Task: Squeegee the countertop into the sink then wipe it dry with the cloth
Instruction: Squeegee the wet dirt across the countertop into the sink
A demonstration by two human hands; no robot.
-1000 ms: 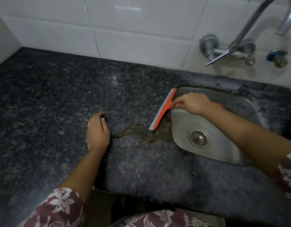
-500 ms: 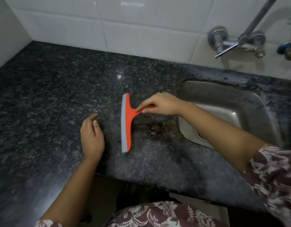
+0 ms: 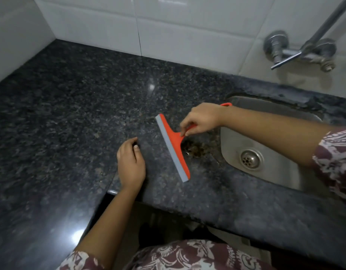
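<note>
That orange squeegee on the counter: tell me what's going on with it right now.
A person is clearing water off the dark granite countertop. The right hand holds the orange squeegee by its handle, blade down on the stone just left of a brownish wet patch beside the steel sink. The left hand rests flat on the counter, empty. No cloth is in view, so the drying step has not begun.

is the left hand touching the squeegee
Apart. The head view shows bare dark countertop between the left hand and the squeegee blade's grey edge.
</note>
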